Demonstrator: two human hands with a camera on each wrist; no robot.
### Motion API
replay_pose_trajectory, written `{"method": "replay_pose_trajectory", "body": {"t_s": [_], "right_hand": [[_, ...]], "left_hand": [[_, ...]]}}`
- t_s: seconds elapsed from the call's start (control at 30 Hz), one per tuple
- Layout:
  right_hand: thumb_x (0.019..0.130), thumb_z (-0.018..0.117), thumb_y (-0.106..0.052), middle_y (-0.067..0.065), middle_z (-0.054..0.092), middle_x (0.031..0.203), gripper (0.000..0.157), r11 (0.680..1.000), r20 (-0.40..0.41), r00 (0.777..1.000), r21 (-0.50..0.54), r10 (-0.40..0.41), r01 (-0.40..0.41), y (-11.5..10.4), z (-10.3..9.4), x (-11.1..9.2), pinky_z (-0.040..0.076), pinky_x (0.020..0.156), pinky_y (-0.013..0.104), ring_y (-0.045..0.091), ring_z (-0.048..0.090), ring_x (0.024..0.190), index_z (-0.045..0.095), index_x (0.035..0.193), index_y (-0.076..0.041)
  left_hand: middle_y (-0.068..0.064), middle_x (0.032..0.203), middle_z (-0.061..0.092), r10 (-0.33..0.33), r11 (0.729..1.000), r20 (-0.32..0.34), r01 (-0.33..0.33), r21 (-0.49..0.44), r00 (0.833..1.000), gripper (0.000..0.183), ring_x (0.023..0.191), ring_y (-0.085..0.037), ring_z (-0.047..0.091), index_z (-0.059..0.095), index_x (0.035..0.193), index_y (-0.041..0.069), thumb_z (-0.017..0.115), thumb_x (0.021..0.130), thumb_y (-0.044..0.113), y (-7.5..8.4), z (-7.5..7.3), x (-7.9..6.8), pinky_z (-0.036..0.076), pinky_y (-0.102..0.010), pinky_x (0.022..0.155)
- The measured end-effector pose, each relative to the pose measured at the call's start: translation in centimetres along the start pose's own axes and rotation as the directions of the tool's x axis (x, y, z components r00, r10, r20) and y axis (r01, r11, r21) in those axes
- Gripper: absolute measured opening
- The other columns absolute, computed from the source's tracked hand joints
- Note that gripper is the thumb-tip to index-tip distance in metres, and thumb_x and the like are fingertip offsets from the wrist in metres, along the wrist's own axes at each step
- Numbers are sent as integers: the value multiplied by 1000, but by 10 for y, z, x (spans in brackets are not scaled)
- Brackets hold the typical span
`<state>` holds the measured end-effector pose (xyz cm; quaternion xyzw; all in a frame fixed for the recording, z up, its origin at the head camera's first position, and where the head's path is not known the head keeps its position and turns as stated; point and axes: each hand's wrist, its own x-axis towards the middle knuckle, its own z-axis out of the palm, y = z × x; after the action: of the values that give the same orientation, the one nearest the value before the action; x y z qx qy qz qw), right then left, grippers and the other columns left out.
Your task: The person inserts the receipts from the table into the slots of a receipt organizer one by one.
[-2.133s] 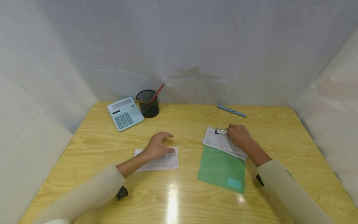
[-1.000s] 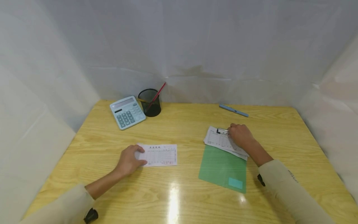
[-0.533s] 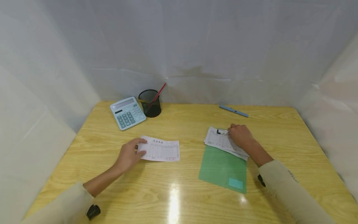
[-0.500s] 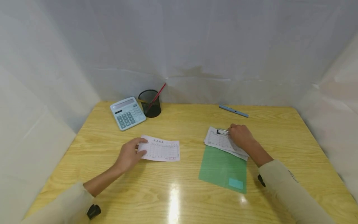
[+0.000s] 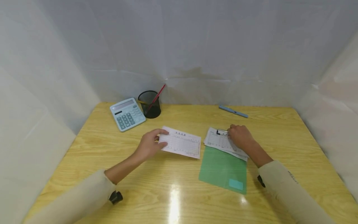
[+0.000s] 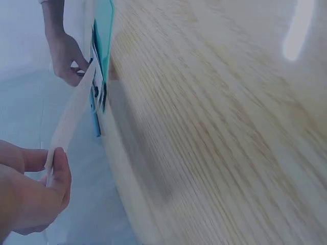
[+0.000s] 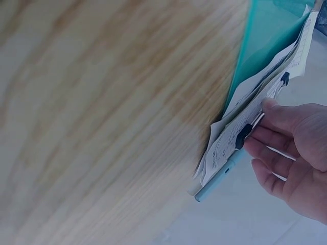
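A printed paper form (image 5: 183, 143) is pinched by its left end between the thumb and fingers of my left hand (image 5: 147, 145). The form is raised off the table and tilts down to the right, its shadow falling on the wood below. My right hand (image 5: 241, 137) pinches the metal clip (image 5: 222, 131) at the top of a translucent green clipboard (image 5: 216, 169). Under that clip lies a stack of similar forms (image 5: 215, 140). In the right wrist view, the thumb and fingers press on the clip's wire beside its black end (image 7: 244, 137).
Back left, a light blue calculator (image 5: 128, 114) lies beside a black mesh pen cup (image 5: 151, 109) holding a red pencil (image 5: 159, 93). A blue pen (image 5: 233, 111) lies behind the clipboard. Pale sheeting (image 5: 195, 46) closes off the wooden table's back and sides.
My left hand has gripped the form at its left end, lifted it off the table and carried it right, close to the clipboard. My right hand has stayed at the clip.
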<state>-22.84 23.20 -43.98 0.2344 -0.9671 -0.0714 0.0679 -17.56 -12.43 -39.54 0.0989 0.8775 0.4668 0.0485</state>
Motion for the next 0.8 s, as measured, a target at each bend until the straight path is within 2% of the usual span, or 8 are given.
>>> {"method": "replay_pose_trajectory", "body": {"t_s": [0.23, 0.5, 0.67, 0.8], "right_hand": [[86, 69, -13, 12, 63, 81, 16, 1000, -10, 1000, -1, 2, -2, 2, 2, 0, 53, 61, 38, 25, 63, 70, 71, 95, 1], [85, 68, -12, 11, 62, 78, 14, 1000, -10, 1000, -3, 6, -6, 1, -1, 0, 52, 60, 37, 24, 62, 68, 71, 92, 0], [86, 68, -11, 10, 62, 78, 14, 999, 9, 1000, 36, 18, -18, 1, -1, 1, 52, 63, 39, 24, 62, 69, 71, 93, 0], [85, 68, -11, 10, 62, 79, 14, 999, 13, 1000, 47, 23, -24, 2, 0, 1, 53, 64, 39, 24, 63, 71, 71, 94, 0]], "left_hand": [[-18, 113, 65, 9, 993, 101, 3, -121, 995, 33, 81, -16, 64, 61, 118, 2, 64, 85, -2, 11, 35, 20, 46, -22, 56], [-16, 111, 66, 7, 992, 169, 15, -129, 986, 30, 67, -19, 58, 61, 117, 4, 62, 88, 0, 23, 76, 41, 37, -20, 47], [-14, 109, 67, -3, 991, 171, 26, -134, 985, 25, 71, -12, 60, 62, 113, 4, 64, 87, 3, 25, 100, 52, 42, -19, 51], [-15, 102, 69, 10, 992, 170, 11, -122, 985, 27, 74, -14, 64, 63, 112, 1, 68, 85, 6, 25, 115, 59, 47, -20, 55]]}}
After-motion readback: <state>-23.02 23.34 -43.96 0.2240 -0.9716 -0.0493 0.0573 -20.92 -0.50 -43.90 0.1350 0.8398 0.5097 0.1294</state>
